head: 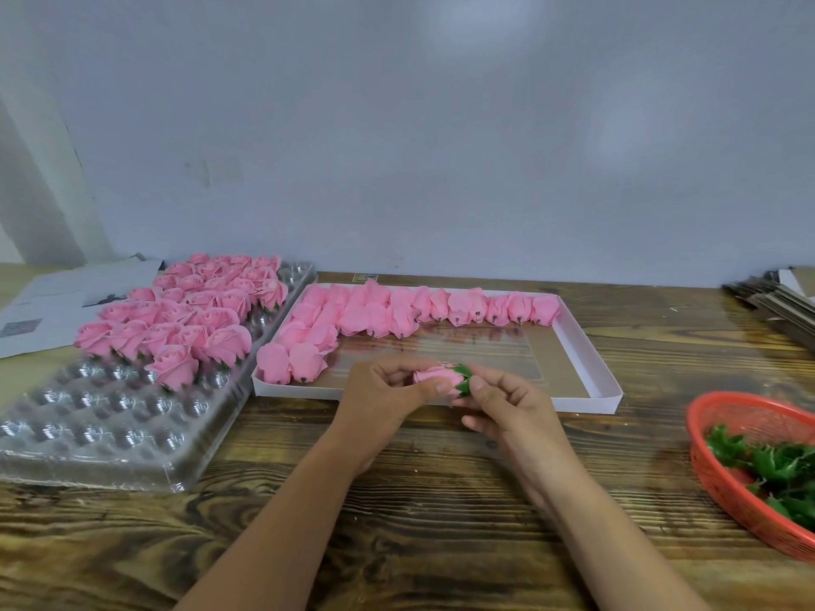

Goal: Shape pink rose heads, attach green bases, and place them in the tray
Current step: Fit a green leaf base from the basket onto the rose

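A pink rose head (434,376) lies on its side between both hands, above the front edge of the white box (586,346). My left hand (383,394) grips the petals. My right hand (502,403) pinches the green base (463,377) against the rose's right end. Several unshaped pink heads (397,313) lie in rows in the white box. Several finished roses (189,315) stand in the clear plastic tray (101,429) at the left, whose near cups hold nothing.
A red mesh basket (723,452) with several green bases (776,469) sits at the right edge. Papers (53,297) lie at the back left, a stack of flat cardboard (776,302) at the back right. The wooden table (419,522) runs to a grey wall.
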The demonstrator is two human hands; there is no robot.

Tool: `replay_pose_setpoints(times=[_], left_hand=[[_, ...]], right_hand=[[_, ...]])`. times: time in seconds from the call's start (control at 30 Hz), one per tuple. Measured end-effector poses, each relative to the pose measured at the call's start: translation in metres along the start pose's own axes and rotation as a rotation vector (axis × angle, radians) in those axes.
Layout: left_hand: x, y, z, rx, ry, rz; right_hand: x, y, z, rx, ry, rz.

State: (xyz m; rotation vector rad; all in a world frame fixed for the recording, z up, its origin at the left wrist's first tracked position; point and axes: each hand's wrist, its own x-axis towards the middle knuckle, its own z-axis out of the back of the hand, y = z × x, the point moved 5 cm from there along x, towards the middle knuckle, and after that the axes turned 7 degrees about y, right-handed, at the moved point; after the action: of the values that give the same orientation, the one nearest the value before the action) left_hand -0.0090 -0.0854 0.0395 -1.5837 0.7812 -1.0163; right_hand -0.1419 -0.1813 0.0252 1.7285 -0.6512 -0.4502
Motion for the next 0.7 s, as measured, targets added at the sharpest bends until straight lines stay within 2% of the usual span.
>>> replay_pose_setpoints(times=[0.23,0.53,0.7], left_hand=[[0.001,0.002,0.000,-0.062,0.027,0.017],[0.000,0.007,-0.003,-0.009,0.026,0.069],[0.000,0.005,-0.001,0.054,0.036,0.039]], right_hand=[[-0.003,0.006,0.001,-0.005,0.003,0.020],[-0.004,0.002,0.008,-0.202,-0.128,0.064],[-0.002,0.003,0.011,-0.259,-0.091,0.082]])
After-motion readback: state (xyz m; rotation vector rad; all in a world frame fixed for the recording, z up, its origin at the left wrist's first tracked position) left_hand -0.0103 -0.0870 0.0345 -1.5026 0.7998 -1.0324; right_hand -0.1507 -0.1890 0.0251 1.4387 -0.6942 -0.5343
